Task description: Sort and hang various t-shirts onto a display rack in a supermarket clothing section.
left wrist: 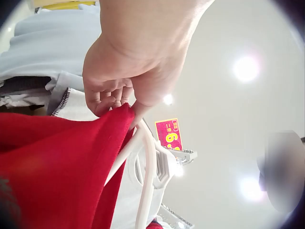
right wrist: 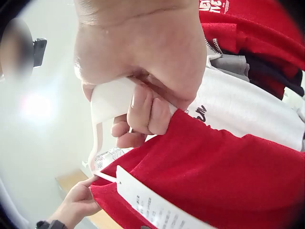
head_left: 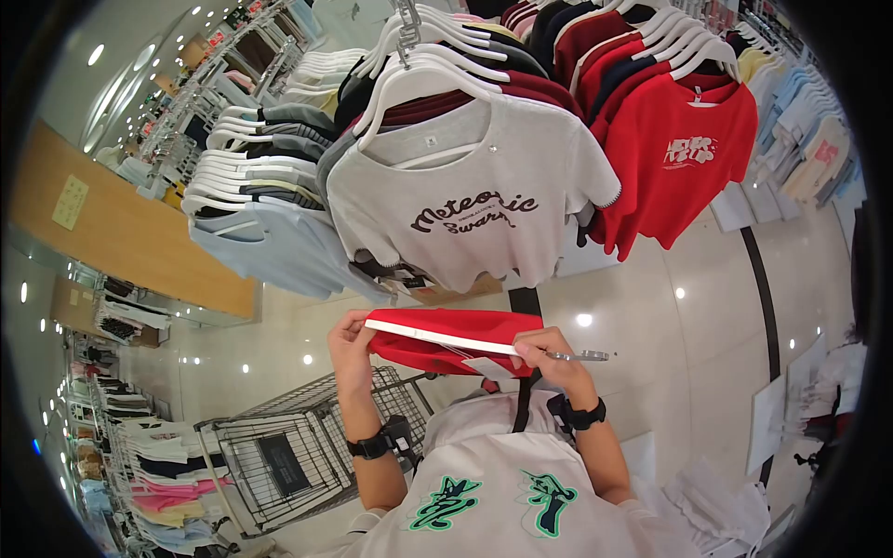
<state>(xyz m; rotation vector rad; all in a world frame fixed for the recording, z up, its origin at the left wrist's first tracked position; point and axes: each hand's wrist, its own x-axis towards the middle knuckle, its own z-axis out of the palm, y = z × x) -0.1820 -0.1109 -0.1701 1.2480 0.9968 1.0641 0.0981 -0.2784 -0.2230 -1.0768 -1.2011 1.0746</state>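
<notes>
Red garment (head_left: 470,320): we see plain, bright red knit-like cloth, drawn out lengthwise and sagging in soft folds; a patch of greyish print shows at the border of the left wrist view.
Position: it is held in the air before the person's torso, between both hands, near the clothes rack.
White hanger (head_left: 437,337): its pale, flat bar runs along the garment, and a grey metal hook (head_left: 586,355) juts past the right hand; how far the bar sits inside the cloth, we cannot tell.
Tag (right wrist: 152,202): we note a white card with small printed lines, lying against the red cloth.
Left hand (head_left: 352,349): thumb and fingers pinch the garment's edge beside the hanger's far end.
Right hand (head_left: 561,370): fingers curl round the hanger near its hook.
Surroundings: beyond hang a grey shirt (head_left: 484,177) with dark lettering and a red shirt (head_left: 693,130) with white print; a wire cart (head_left: 288,451) stands near the left arm.
</notes>
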